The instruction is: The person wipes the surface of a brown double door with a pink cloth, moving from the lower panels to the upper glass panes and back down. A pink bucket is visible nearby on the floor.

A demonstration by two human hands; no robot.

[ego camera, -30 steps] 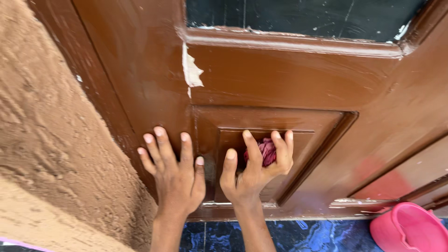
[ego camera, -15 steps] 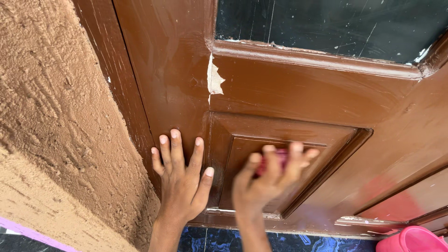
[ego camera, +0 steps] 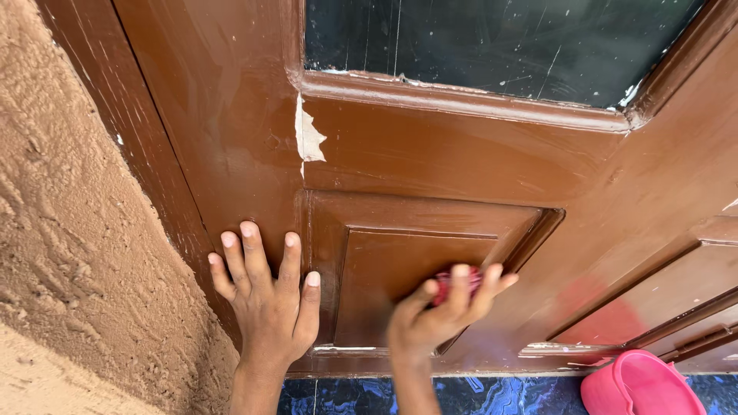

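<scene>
Hands: left [ego camera: 267, 303] on brown door [ego camera: 461, 161], right [ego camera: 438, 315] around red cloth [ego camera: 446, 283]; pink tub [ego camera: 642, 384] nearby.

A dark blue marbled floor [ego camera: 492, 393] runs along the bottom edge, seen from above, its glossy surface streaked with paler blue veins. A pink plastic bucket [ego camera: 642, 384] stands on it at the far right, cut off by the edge of the picture, just below the foot of a brown painted wooden door [ego camera: 430, 154]. The door's lower edge meets the floor along a line of scuffed, whitish paint. To the left, a rough tan plastered wall [ego camera: 69, 253] comes down to the same floor beside the door frame.
</scene>
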